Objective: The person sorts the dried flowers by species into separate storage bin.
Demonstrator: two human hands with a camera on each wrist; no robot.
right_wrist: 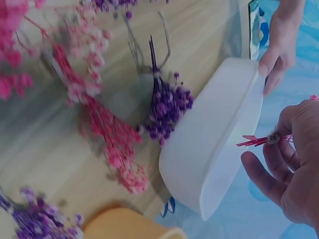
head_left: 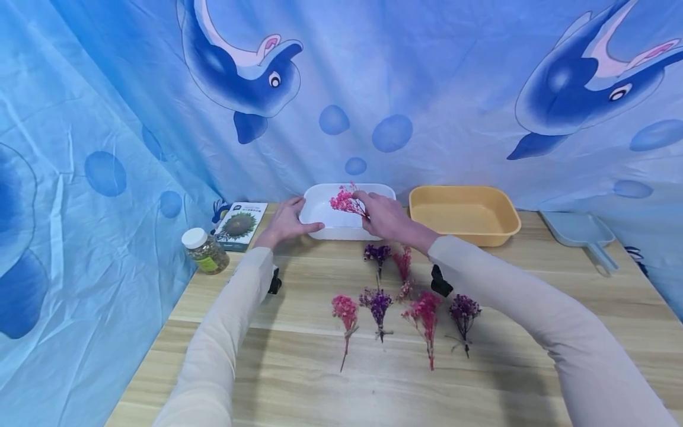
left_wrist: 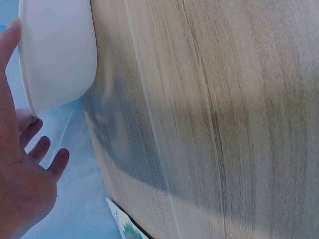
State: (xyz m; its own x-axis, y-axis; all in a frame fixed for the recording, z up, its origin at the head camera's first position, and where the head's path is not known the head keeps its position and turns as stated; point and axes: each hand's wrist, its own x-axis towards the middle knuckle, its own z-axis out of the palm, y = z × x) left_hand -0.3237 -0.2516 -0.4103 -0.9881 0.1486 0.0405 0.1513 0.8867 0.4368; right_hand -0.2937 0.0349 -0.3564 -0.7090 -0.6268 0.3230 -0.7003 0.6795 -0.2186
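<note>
My right hand (head_left: 385, 213) pinches a small bunch of pink dried flowers (head_left: 345, 200) by its stems, above the white basin (head_left: 347, 233). In the right wrist view, the tied stems (right_wrist: 256, 141) stick out between thumb and fingers. At the basin's left end, my left hand (head_left: 288, 222) grips the rim between thumb and forefinger. The left wrist view shows the other fingers of this hand (left_wrist: 25, 174) spread off the wall. On the table in front lie several more bunches, among them a pink one (head_left: 345, 311), a purple one (head_left: 380, 305) and a dark purple one (head_left: 465, 314).
A yellow basin (head_left: 464, 237) stands right of the white one, with a blue-grey dustpan (head_left: 578, 228) beyond it. At the left are a white-lidded jar (head_left: 207, 252) and a seed packet (head_left: 241, 225). A blue dolphin-print curtain (head_left: 443, 77) hangs behind the wooden table (head_left: 299, 367).
</note>
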